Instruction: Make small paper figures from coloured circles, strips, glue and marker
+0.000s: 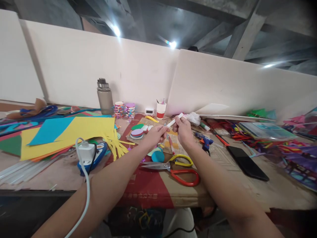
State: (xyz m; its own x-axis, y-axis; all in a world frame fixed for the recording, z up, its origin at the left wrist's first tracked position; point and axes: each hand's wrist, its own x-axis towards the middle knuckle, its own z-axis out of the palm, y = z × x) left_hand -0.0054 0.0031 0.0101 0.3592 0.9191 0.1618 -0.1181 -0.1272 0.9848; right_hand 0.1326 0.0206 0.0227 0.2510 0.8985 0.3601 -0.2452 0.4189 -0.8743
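A small white strip (174,121), perhaps paper or foam, slants up between my two hands above the worktable. My right hand (183,131) pinches it near its upper end. At the lower end my left hand (156,135) has its fingers closed, with the fingertips on or right beside the strip. Under the hands lie a red marker-like stick (171,145) and a teal paper disc (158,156). Large scissors (170,166) with one yellow and one red handle rest just in front, blades pointing left.
Yellow sheets (91,127) with cut strips lie left, near a power strip (99,153) whose white cable crosses my left forearm. A bottle (105,97) and a pen cup (161,110) stand behind. To the right are a blue glue gun (205,140) and a phone (246,162).
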